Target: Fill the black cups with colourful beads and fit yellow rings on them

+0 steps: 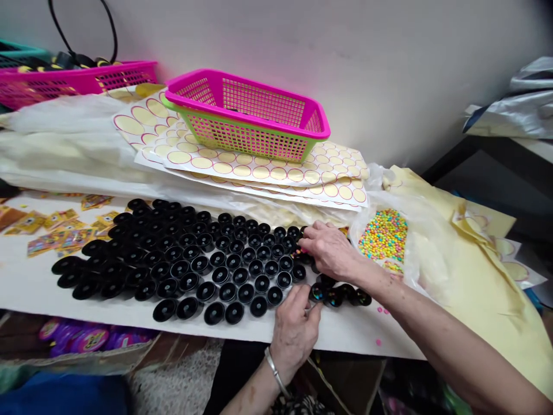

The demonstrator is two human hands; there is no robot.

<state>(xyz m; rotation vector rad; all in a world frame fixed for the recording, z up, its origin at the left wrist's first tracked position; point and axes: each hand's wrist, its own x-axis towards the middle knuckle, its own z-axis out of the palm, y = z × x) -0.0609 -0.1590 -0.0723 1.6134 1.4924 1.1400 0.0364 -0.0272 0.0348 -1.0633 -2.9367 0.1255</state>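
Observation:
My right hand (330,251) reaches over the right end of the black cups with its fingers closed round a small black cup (299,252). Bright candies show inside that cup, which appears tilted. Closer to me, my left hand (296,320) is curled with thumb and fingers drawn together at the front of the rows. Whatever lies between its fingers is hidden. Right beside its fingertips stands a black cup with a few candies (317,292), and more such cups (334,297) sit to its right. Many black cups (220,275) without visible candies stand upright to the left.
A clear bag of multicoloured candies (383,236) lies at right on yellow paper (470,271). Behind the cups, a pink-and-green basket (254,138) rests on sticker sheets (207,167). Small printed packets (69,230) lie at left. A few pink candies (379,342) are near the table's front edge.

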